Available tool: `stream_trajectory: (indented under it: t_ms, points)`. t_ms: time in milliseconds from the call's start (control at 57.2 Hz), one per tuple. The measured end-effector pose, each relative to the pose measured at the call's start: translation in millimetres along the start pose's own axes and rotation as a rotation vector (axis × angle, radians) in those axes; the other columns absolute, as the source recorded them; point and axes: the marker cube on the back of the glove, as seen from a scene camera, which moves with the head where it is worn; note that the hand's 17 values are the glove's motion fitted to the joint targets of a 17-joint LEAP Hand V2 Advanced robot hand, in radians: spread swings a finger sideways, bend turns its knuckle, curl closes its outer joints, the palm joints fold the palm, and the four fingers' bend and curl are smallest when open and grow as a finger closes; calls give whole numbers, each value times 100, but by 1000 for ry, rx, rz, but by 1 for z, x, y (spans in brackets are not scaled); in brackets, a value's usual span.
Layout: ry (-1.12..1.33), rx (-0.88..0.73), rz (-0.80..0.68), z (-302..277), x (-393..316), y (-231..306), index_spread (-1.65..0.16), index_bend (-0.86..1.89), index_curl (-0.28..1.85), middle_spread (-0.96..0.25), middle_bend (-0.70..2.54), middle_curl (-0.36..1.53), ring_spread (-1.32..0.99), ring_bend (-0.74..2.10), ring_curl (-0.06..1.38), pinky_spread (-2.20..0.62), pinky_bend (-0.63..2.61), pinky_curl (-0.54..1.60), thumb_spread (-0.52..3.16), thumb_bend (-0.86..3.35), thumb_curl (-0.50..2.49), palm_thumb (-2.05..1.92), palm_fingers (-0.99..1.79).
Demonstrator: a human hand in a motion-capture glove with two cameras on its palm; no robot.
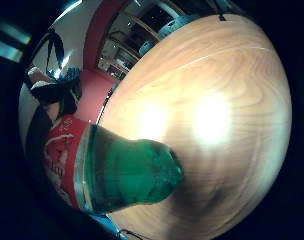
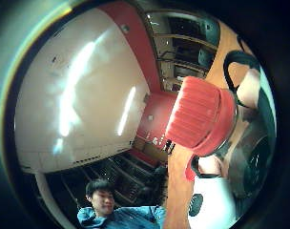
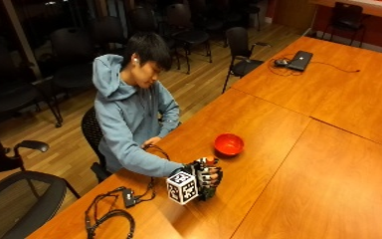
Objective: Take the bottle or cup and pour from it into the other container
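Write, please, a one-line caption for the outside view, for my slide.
Seated person's gloved right hand grips a green bottle upright on the wooden table, beside a red bowl.

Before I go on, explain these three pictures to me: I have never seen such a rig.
There is no robot. A person sits at a wooden table with a black glove on the right hand. The outside view comes from a camera across the table. The two round views come from small cameras on that hand's palm. The hand grips a green bottle with a red label and a red cap, upright on or just above the table. A red bowl stands on the table beyond the hand, apart from it.
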Motion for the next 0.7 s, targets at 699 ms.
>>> stream_trajectory:
  t_ms: [699]
  points:
    - [308,-367,-46,76,-62,20,-9,22,51,-4,27,49,-15,41,43,-16,51,35,29,-4,66,101,126]
